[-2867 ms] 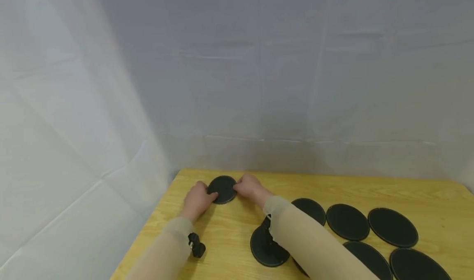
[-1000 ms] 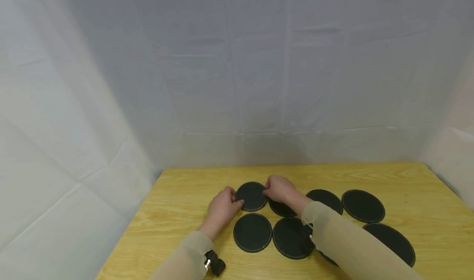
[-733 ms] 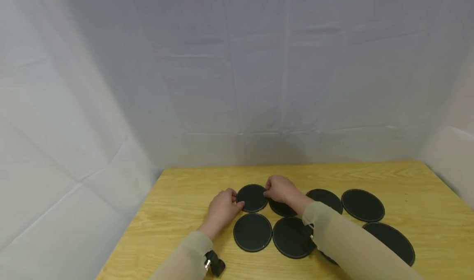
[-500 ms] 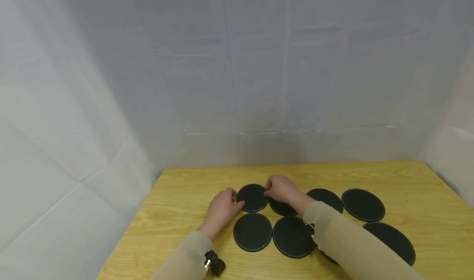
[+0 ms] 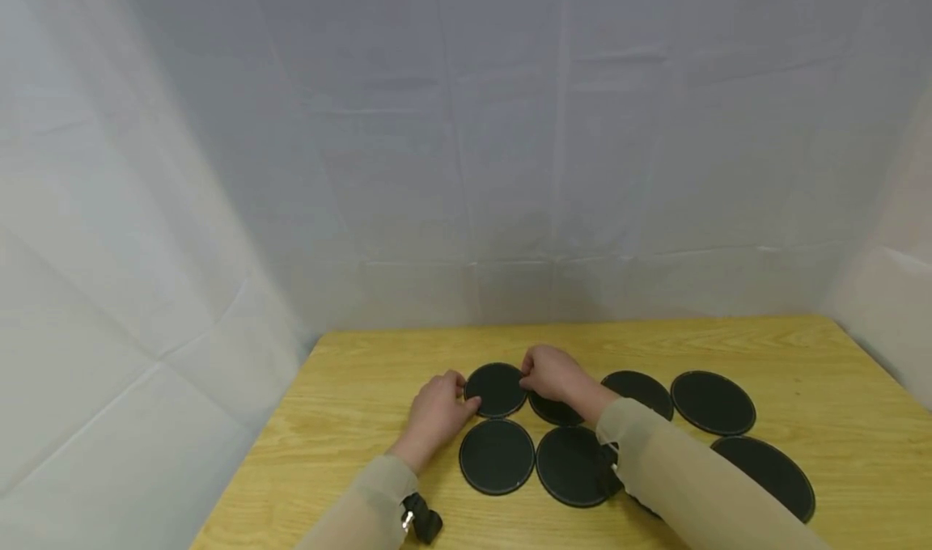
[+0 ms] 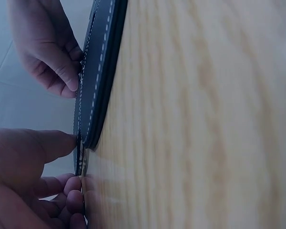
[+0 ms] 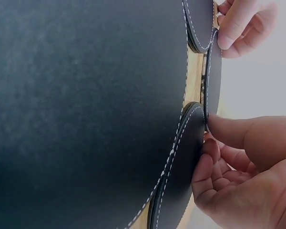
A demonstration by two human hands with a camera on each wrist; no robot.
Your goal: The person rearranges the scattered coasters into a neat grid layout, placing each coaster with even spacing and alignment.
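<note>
A round black coaster (image 5: 495, 389) with white stitching lies flat on the yellow wooden table (image 5: 364, 388). My left hand (image 5: 466, 391) pinches its left edge and my right hand (image 5: 527, 377) pinches its right edge. In the left wrist view the coaster (image 6: 97, 86) is seen edge-on and looks two layers thick, with my left hand (image 6: 76, 162) at its near rim and my right hand (image 6: 66, 71) at its far rim. In the right wrist view my right hand (image 7: 207, 138) holds the thin rim of the coaster (image 7: 213, 71), and my left hand (image 7: 229, 33) is beyond it.
Several more black coasters lie near the held one: one (image 5: 497, 455) just in front, one (image 5: 575, 465) beside that, one (image 5: 555, 408) under my right wrist, others (image 5: 712, 403) to the right. White sheets wall the table on three sides. Bare wood lies to the left.
Since the oldest frame the view has swung right, and the held coaster now sits close to the others rather than near the table's left end. Over the last second the hands barely moved.
</note>
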